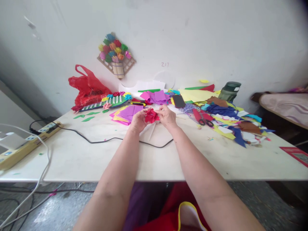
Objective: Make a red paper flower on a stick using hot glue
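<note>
A crumpled red paper flower (151, 116) is held above the middle of the white table (158, 163). My left hand (139, 120) has its fingers closed on the flower's left side. On the right side, my right hand (166, 116) pinches the flower's edge with thumb and forefinger. A thin pale strip (151, 131) hangs or lies below the flower. Purple, yellow and pink paper sheets (128, 114) lie just left of my left hand. Red-handled scissors (203, 118) rest to the right of my right hand.
A black cable (96, 141) crosses the table in front of the hands. A power strip (31, 142) lies at the left, near a red plastic bag (89, 86). Paper scraps (231, 118) and a green bottle (229, 91) are at the right.
</note>
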Tool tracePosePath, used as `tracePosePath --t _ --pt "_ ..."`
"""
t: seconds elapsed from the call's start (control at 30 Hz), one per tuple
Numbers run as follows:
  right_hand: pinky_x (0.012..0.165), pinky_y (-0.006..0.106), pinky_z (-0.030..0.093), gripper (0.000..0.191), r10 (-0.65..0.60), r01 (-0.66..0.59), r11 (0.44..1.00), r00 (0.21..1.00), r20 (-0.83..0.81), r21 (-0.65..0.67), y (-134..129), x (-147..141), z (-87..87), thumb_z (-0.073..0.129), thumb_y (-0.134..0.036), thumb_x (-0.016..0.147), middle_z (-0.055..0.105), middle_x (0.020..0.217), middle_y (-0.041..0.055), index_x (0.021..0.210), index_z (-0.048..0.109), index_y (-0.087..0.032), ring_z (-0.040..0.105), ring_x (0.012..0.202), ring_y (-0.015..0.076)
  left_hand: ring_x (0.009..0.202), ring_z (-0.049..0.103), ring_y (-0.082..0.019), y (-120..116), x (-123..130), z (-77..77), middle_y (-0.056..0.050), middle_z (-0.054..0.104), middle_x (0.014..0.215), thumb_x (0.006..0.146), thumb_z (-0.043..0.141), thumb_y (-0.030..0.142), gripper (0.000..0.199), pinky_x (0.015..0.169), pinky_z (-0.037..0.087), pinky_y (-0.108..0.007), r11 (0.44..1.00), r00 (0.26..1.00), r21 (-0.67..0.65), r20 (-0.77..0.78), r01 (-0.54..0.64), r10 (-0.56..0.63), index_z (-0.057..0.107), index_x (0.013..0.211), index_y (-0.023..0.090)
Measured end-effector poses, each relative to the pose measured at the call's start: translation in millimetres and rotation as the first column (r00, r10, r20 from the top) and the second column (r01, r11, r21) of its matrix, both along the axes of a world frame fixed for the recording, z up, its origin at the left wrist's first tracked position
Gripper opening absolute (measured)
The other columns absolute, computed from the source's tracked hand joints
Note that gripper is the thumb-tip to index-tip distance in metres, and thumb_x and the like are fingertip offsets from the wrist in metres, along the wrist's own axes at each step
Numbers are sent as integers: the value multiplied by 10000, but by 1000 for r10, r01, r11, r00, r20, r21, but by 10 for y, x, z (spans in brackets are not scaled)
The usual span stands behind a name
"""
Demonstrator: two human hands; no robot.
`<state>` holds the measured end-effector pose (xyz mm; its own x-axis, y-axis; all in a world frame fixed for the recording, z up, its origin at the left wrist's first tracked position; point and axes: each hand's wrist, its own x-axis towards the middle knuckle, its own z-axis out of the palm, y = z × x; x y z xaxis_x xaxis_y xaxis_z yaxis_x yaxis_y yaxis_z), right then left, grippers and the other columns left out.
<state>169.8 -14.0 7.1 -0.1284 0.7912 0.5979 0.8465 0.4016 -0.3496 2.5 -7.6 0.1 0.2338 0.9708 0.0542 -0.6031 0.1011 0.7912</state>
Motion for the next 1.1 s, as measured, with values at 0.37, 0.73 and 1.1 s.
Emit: tracePosePath --t 0.37,0.73,1.1 --pt "654 246 401 252 21 -21 999 1000 -13 28 41 27 -25 550 -238 909 692 1063 7 961 786 -310 618 888 165 762 698 -174 28 -33 -61 -60 735 866 602 568 85 360 743 565 -311 997 998 42 -8 59 -59 672 943 133" --pt "671 255 413 258 23 -22 1000 999 36 -22 35 82 30 559 -233 901 694 1064 7 978 792 -312 623 881 165 750 689 -165 42 -26 -71 -49 726 854 607 596 76 364 740 557 -296 994 993 71 -82 87 -81 673 958 139" --pt "675 257 417 257 34 -32 999 998 53 -37 15 87 43 558 -234 902 703 1095 9 981 789 -313 629 902 173 721 664 -154 38 -8 -60 -34 717 841 587 634 71 373 675 527 -269 995 989 94 -144 39 -25 680 950 145"
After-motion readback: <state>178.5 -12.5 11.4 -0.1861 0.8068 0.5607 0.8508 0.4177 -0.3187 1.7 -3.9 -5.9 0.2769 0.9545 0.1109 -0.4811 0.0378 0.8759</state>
